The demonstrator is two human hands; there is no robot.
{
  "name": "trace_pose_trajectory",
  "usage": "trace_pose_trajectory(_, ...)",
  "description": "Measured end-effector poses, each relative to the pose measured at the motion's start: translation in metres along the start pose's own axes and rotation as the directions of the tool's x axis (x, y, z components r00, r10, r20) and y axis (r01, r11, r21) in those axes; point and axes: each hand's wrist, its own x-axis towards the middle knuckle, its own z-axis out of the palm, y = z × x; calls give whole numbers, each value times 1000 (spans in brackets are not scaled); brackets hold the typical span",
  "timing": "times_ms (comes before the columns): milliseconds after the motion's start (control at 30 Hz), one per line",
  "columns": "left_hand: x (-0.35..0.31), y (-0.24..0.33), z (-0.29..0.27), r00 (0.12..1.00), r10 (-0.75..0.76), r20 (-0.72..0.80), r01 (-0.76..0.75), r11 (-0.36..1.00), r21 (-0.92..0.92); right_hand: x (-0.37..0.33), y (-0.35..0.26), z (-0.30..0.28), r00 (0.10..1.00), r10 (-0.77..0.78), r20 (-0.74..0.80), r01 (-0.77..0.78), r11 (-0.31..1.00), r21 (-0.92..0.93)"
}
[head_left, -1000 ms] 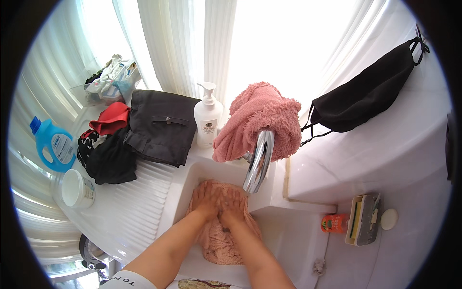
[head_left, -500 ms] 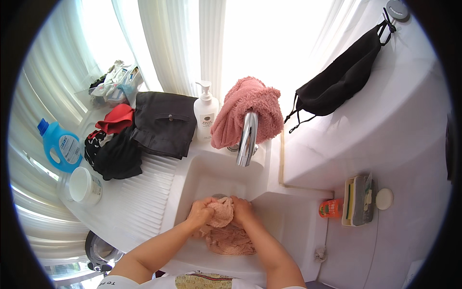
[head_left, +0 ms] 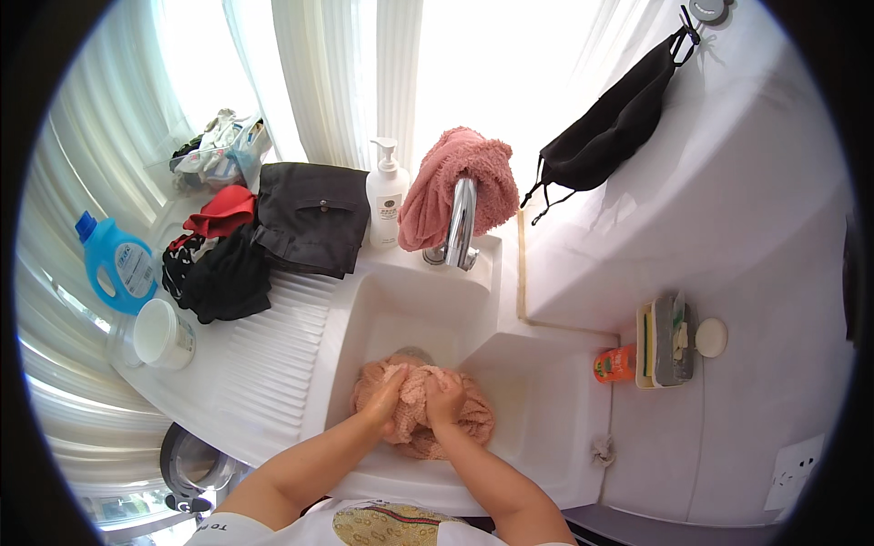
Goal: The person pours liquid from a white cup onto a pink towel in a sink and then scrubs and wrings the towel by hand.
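A wet-looking, peach-pink textured cloth lies bunched in the white sink; whether it is a garment or a towel I cannot tell. My left hand grips its left part, fingers partly buried in the folds. Close beside it, my right hand is closed in a fist round another fold. Cloth spreads out on both sides of the hands and below them. Behind the hands, part of the round drain shows at the cloth's edge. The chrome faucet rises at the sink's back.
A fluffy pink towel hangs behind the faucet, near a white pump bottle. Dark folded trousers, black clothes, a white tub and a blue detergent bottle stand left. An orange container sits right.
The lifted wad between my hands has come down and spread into the rest of the cloth. My right hand has turned into a fist on top. The whole view has shifted slightly.
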Motion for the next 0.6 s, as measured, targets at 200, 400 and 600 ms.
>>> trace_pose_trajectory(200,-5,20,5,986,-30,-163,39,998,50,-15,-11,15,939,-332,87,342,925,-162)
trace_pose_trajectory(400,5,19,6,996,-62,-64,60,998,-31,-13,-32,20,919,-392,48,394,918,-38)
trace_pose_trajectory(600,12,7,1,997,30,-66,-28,999,37,19,-7,25,991,-72,111,94,972,-214)
